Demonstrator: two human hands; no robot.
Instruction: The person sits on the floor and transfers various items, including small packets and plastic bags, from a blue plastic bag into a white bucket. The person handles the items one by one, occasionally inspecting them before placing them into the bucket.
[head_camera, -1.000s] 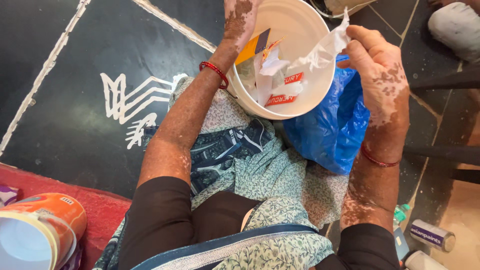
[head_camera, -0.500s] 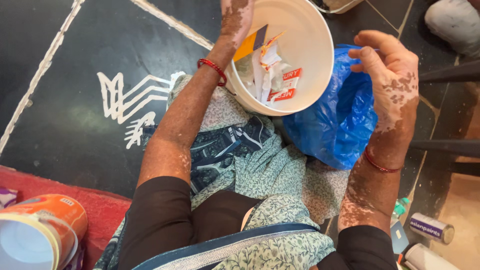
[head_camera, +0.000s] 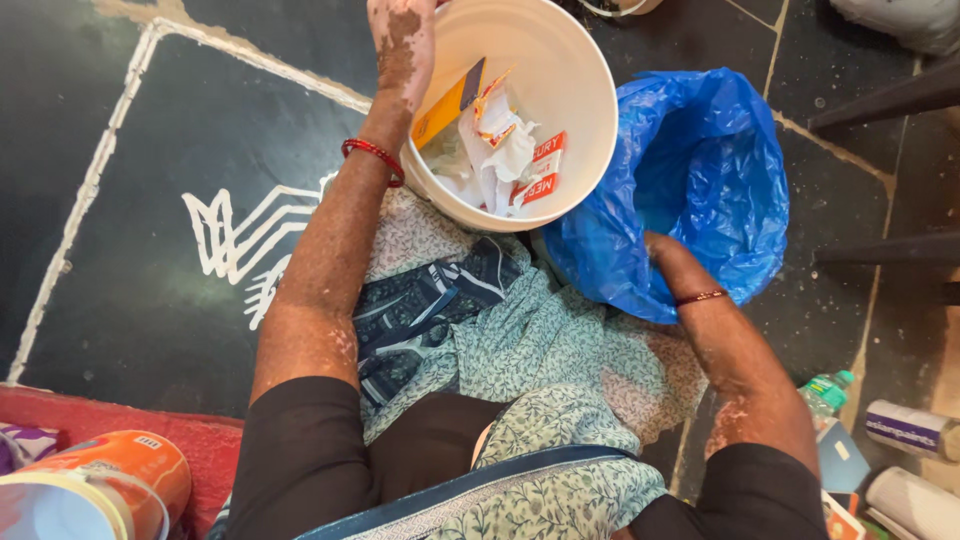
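My left hand (head_camera: 401, 42) grips the near-left rim of a white plastic bucket (head_camera: 585, 70) that is tilted toward me over my lap. Inside it lie crumpled white papers (head_camera: 492, 150), red-and-white wrappers (head_camera: 538, 175) and a yellow-and-blue card (head_camera: 446, 103). To the right of the bucket a blue plastic bag (head_camera: 700, 170) sits open on the dark floor. My right hand (head_camera: 664, 258) reaches to the bag's near edge; its fingers are hidden by the blue plastic. Both wrists wear red bangles.
Dark stone floor with a white chalk drawing (head_camera: 235, 235) at left. An orange-and-white container (head_camera: 95, 490) lies on a red strip at lower left. A small bottle (head_camera: 826, 390) and cylindrical cans (head_camera: 912, 430) lie at lower right. Dark furniture legs (head_camera: 885, 100) stand at right.
My right hand let the white paper fall, then dropped from beside the bucket down to the blue bag's near edge. The view shifted, with the bucket now further left. My left hand kept hold of the rim.
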